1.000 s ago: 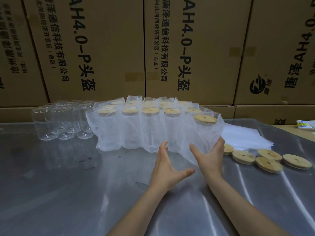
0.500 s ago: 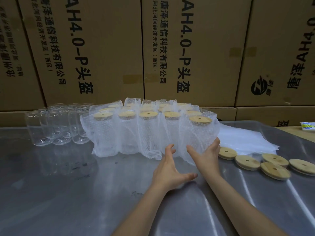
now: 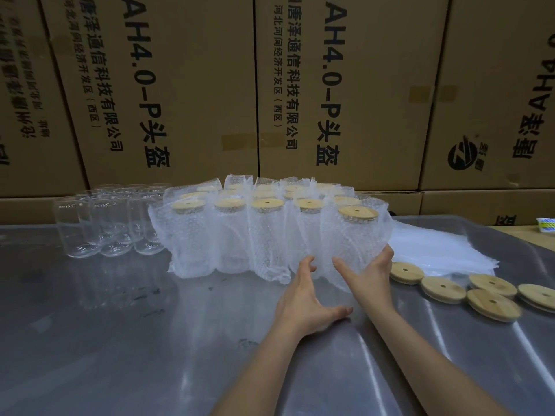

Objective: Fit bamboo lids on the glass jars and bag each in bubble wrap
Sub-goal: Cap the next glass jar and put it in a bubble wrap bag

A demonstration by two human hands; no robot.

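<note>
Several lidded jars in bubble wrap bags point(image 3: 240, 235) stand in rows at the middle of the steel table. The nearest right one, a bagged jar point(image 3: 357, 238) with a bamboo lid, has my right hand point(image 3: 371, 271) cupped around its lower right side, fingers and thumb curved against the wrap. My left hand point(image 3: 303, 292) sits just left of that jar's base, fingers straight and touching the wrap. Several bare glass jars point(image 3: 111, 223) stand to the left. Loose bamboo lids point(image 3: 468, 291) lie to the right.
A stack of flat bubble wrap bags point(image 3: 435, 250) lies behind the loose lids. Large cardboard boxes point(image 3: 345, 85) wall off the back of the steel table point(image 3: 120, 340). A small packet point(image 3: 545, 227) lies at the far right edge.
Both hands have pushed the nearest bagged jar away from me, closing it up against the row of bagged jars. My left hand has come nearer to the jar's base.
</note>
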